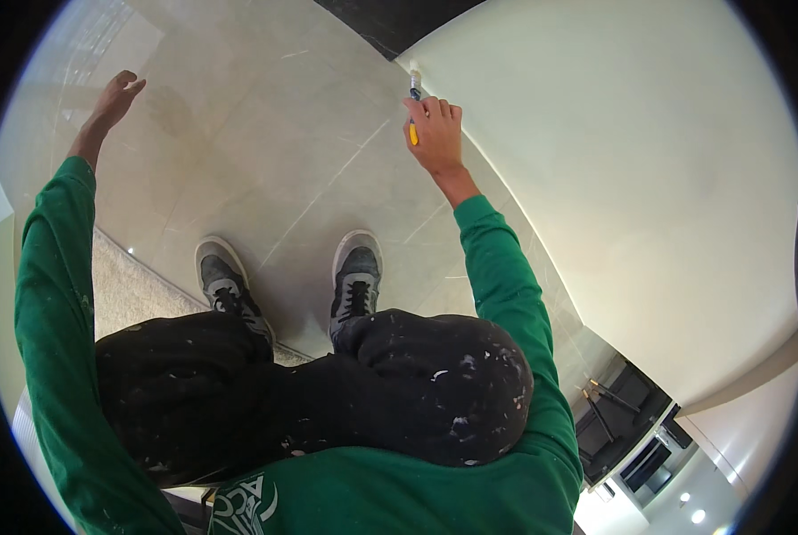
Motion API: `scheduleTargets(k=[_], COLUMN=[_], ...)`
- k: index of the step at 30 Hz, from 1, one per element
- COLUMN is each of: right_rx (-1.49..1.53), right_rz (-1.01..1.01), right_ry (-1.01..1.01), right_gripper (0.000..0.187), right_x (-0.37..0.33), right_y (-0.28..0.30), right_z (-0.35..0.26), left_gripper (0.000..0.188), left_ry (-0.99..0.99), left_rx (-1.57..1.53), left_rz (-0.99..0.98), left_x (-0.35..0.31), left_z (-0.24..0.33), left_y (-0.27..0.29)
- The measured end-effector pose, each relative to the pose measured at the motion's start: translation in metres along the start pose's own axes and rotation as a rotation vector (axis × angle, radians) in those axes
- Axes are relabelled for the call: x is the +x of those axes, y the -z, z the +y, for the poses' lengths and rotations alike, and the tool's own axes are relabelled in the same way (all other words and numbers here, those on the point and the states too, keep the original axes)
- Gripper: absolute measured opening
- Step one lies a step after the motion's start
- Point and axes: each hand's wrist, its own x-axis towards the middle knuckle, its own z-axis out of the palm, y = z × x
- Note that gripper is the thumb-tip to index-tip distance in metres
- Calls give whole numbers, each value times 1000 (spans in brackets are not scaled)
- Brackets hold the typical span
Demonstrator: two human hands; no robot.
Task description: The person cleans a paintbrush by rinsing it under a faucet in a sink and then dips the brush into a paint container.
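Note:
My right hand (437, 135) is closed around a paintbrush (414, 82) with a yellow-ended handle. The brush's pale bristles are at the base of the white wall (631, 160), close to where it meets the floor and a dark panel. Whether the bristles touch the wall is hard to make out. Out to the far left, my left hand (118, 96) is held over the floor with its fingers partly bent and apart, holding nothing.
Grey tiles with light veins make up the floor (301, 169). A black marble-like surface (390, 22) borders the wall at the top. Beside my shoes (357, 267) lies a pale rug (136, 276). Dark furniture (626, 410) stands at the lower right.

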Motion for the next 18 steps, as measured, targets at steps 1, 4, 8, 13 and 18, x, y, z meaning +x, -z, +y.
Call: scheduleTargets(k=[1,4,8,13,18], right_rx=[12,-28,-15,-21,29], right_rz=[3,42,79,69,66], right_ry=[3,-20,-26,-47,-48], right_gripper=[28,29,30,32,34], right_x=[1,0,0,-2,0], right_y=[1,2,1,3,9], right_z=[1,0,0,-1,-2], left_gripper=[49,48,47,48,48], left_ry=[-1,-2,1,18,-22], left_rx=[2,21,26,-3,-10], left_rz=[-9,-25,-21,-19,17], left_x=[2,2,1,-1,3], left_z=[3,5,9,7,-1], left_y=[0,-2,-4,-4,-4])
